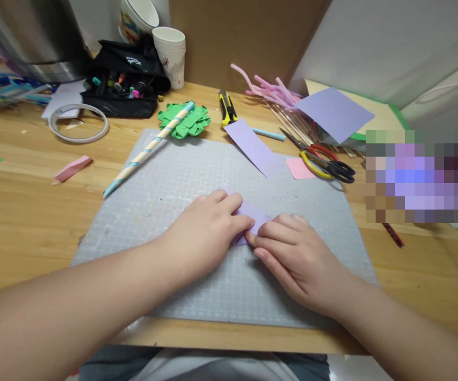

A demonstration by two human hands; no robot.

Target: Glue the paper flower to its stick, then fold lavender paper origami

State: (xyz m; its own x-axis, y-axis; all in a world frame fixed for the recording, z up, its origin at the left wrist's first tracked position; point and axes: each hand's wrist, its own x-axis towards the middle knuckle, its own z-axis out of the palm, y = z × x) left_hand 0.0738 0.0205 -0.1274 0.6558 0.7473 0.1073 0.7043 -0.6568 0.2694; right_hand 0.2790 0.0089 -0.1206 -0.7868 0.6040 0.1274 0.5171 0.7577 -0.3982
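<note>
A small folded piece of lilac paper [252, 216] lies on the grey cutting mat [173, 180], mostly covered by both hands. My left hand [207, 230] rests on its left part with fingers curled and pressed down on it. My right hand [296, 256] presses its right edge with bent fingers, fingertips meeting those of the left hand. Only the top middle of the paper shows.
A lilac paper strip [252, 147], a pink square [298, 168] and scissors [324, 161] lie at the mat's far right. A green paper flower on a striped stick [145, 151], a utility knife [226, 107], a tape roll [78, 123], a pencil case [123, 84] and paper cups [171, 53] stand behind.
</note>
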